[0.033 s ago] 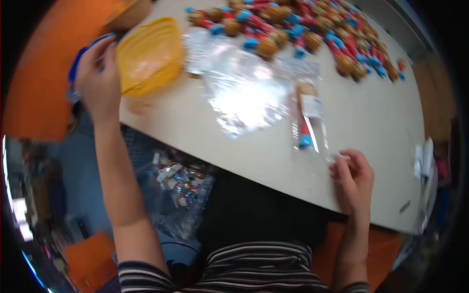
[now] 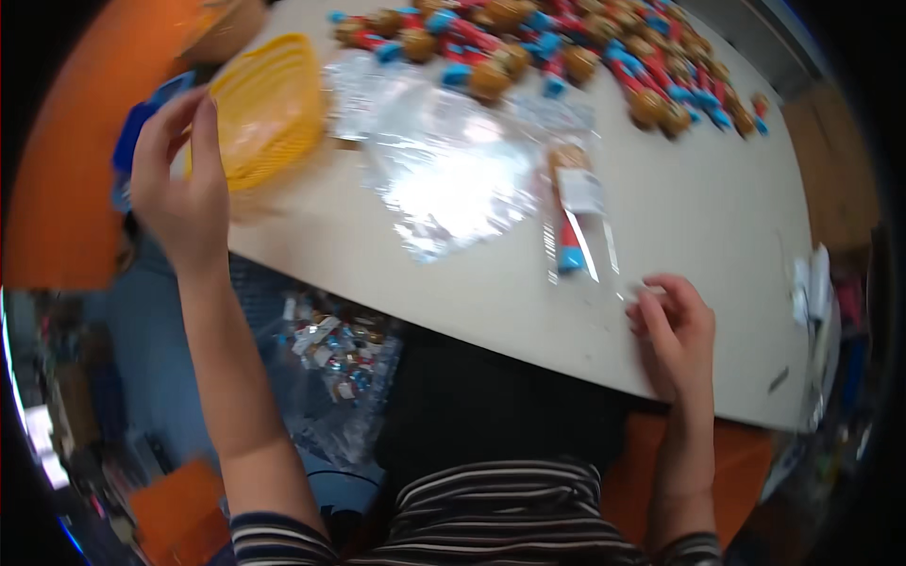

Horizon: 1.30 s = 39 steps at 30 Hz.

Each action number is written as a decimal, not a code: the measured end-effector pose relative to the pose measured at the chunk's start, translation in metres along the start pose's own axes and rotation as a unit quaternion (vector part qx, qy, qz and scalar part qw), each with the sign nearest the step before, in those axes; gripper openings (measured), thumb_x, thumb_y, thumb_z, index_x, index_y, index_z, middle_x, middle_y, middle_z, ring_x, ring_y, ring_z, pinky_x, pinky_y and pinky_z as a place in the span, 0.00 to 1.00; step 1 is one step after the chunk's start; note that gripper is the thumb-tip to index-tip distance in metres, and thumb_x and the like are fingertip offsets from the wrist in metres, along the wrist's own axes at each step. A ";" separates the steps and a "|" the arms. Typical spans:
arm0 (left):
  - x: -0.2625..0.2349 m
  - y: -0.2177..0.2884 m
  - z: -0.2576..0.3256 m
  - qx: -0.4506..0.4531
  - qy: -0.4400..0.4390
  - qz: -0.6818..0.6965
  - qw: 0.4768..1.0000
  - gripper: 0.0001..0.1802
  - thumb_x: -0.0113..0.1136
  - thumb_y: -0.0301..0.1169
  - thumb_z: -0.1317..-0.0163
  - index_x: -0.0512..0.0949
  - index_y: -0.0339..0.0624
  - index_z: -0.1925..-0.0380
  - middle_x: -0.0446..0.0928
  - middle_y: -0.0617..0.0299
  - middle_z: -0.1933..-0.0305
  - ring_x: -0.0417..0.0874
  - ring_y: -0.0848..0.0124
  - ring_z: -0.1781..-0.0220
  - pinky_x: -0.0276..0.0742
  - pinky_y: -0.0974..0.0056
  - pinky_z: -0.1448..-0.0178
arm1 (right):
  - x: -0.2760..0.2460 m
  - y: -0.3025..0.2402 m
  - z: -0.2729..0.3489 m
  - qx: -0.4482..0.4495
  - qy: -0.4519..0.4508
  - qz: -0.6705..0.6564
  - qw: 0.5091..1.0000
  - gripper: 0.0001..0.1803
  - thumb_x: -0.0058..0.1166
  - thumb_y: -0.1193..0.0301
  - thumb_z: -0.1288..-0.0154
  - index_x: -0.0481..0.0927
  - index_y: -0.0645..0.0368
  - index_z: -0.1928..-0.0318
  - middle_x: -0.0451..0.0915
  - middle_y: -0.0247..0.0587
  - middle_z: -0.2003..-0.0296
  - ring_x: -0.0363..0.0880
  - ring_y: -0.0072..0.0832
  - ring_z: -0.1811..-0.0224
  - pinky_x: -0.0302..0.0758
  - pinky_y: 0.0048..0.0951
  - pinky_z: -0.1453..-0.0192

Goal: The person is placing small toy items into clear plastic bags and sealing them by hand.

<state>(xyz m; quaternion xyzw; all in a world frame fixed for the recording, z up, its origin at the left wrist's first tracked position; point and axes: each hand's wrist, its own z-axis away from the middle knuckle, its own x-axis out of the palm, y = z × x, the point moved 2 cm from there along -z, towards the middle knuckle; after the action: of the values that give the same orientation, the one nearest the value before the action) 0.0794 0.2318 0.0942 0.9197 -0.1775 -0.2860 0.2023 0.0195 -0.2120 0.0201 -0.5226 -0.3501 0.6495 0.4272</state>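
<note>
My left hand point(image 2: 181, 170) is raised at the left, beside a yellow plastic basket point(image 2: 274, 113) and a blue basket point(image 2: 132, 141). Its thumb and fingertips come together in a pinch; what they hold, if anything, I cannot make out. On the right, my right hand point(image 2: 678, 325) is curled at the table's front, its fingertips at the lower end of a clear plastic bag point(image 2: 596, 241). Inside that bag lies a toy point(image 2: 570, 241) with a brown round head, a red and blue handle, and a white label over it.
More clear bags point(image 2: 453, 170) lie mid-table. Many similar toys point(image 2: 488, 80) are heaped along the far side of the white table point(image 2: 717, 217). Below the table's left edge hangs a large clear bag point(image 2: 340, 354) of packed pieces. An orange surface point(image 2: 66, 189) stands far left.
The whole view has shifted slightly. My left hand has come a little back toward me from the blue basket, its thumb now in front of the yellow basket. My right hand stays by the bag.
</note>
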 end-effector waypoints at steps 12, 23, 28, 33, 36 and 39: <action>0.073 0.135 0.152 0.264 -0.255 0.146 0.919 0.22 0.72 0.24 0.53 0.83 0.44 0.54 0.76 0.52 0.44 0.80 0.52 0.45 0.78 0.54 0.44 | 0.004 -0.018 -0.028 -0.520 -0.065 0.314 0.792 0.22 0.69 0.77 0.50 0.81 0.54 0.52 0.76 0.46 0.41 0.78 0.43 0.44 0.79 0.36 0.46; 0.079 0.139 0.159 0.018 -0.330 0.269 0.905 0.04 0.65 0.23 0.43 0.81 0.35 0.69 0.82 0.55 0.59 0.82 0.61 0.53 0.77 0.62 0.50 | 0.005 -0.007 -0.044 -0.416 -0.159 0.171 0.879 0.04 0.63 0.76 0.42 0.83 0.59 0.65 0.75 0.49 0.38 0.72 0.43 0.38 0.70 0.38 0.36; 0.085 0.144 0.163 -0.162 -0.320 0.285 0.889 0.05 0.63 0.24 0.39 0.79 0.32 0.72 0.80 0.57 0.66 0.79 0.71 0.72 0.74 0.68 0.65 | 0.012 -0.012 -0.043 -0.224 -0.184 0.060 0.955 0.06 0.56 0.75 0.36 0.83 0.62 0.69 0.73 0.52 0.35 0.64 0.41 0.31 0.61 0.38 0.30; 0.085 0.147 0.164 -0.194 -0.314 0.247 0.896 0.06 0.65 0.24 0.40 0.77 0.32 0.71 0.80 0.58 0.65 0.77 0.75 0.74 0.72 0.70 0.69 | 0.015 -0.016 -0.044 -0.178 -0.167 0.063 0.968 0.06 0.60 0.71 0.37 0.83 0.62 0.68 0.73 0.54 0.36 0.68 0.39 0.32 0.70 0.35 0.38; 0.085 0.149 0.155 -0.334 -0.336 0.335 0.815 0.10 0.65 0.24 0.39 0.75 0.32 0.61 0.81 0.57 0.64 0.79 0.78 0.71 0.73 0.73 0.68 | 0.015 -0.023 -0.042 -0.086 -0.155 -0.004 0.984 0.05 0.60 0.74 0.37 0.81 0.61 0.70 0.76 0.53 0.40 0.74 0.29 0.41 0.69 0.31 0.37; 0.093 0.150 0.149 -0.439 -0.349 0.427 0.709 0.19 0.65 0.25 0.38 0.69 0.33 0.50 0.80 0.56 0.62 0.82 0.78 0.67 0.75 0.74 0.64 | 0.012 -0.019 -0.048 -0.002 -0.174 -0.033 0.984 0.05 0.62 0.75 0.38 0.80 0.61 0.70 0.78 0.50 0.45 0.77 0.21 0.50 0.73 0.24 0.46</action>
<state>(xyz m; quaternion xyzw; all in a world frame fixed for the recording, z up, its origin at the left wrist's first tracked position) 0.0303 0.0219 0.0106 0.3877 -0.4632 -0.5157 0.6076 0.0687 -0.1931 0.0231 -0.3907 -0.4374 0.7156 0.3794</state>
